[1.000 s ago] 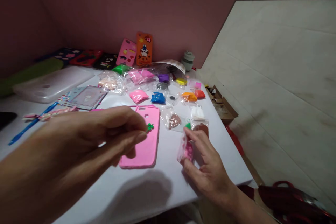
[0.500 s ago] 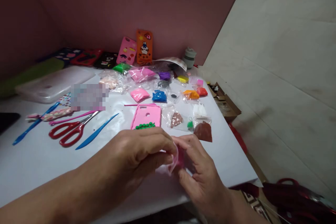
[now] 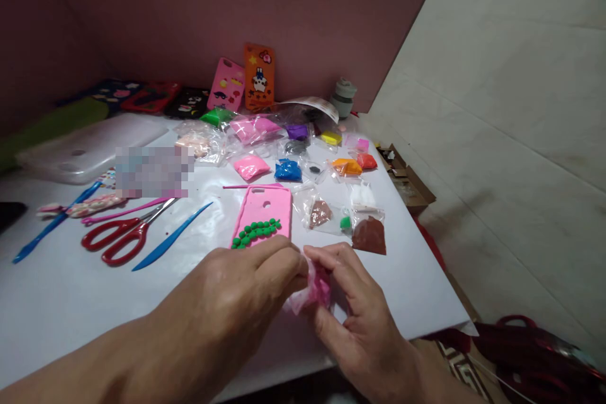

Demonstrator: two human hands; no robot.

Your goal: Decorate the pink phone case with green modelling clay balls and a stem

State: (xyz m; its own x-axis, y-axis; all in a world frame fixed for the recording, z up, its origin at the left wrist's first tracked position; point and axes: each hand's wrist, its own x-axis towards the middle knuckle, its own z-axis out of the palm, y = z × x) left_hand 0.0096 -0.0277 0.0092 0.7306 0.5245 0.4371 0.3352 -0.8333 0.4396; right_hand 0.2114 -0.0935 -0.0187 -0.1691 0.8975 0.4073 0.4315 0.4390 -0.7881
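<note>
Near the table's front edge, my left hand pinches the mouth of a small clear bag of pink clay. My right hand holds the same bag from the right, its fingers curled round the side. The fingertips cover part of the bag. Just beyond my hands lies a pink phone case with rows of small green clay balls on it; my left hand hides its lower end. A blue modelling knife and red-handled scissors lie to the left.
Several bags of coloured clay, such as brown, blue and orange, are spread behind. Decorated phone cases lean on the back panel. A lidded grey cup stands at the back. A cardboard box sits beyond the right edge.
The bag's opening has been crumpled and more pink shows between my hands. My left hand has shifted slightly left and down, uncovering more green balls on the phone case. The view has tilted slightly.
</note>
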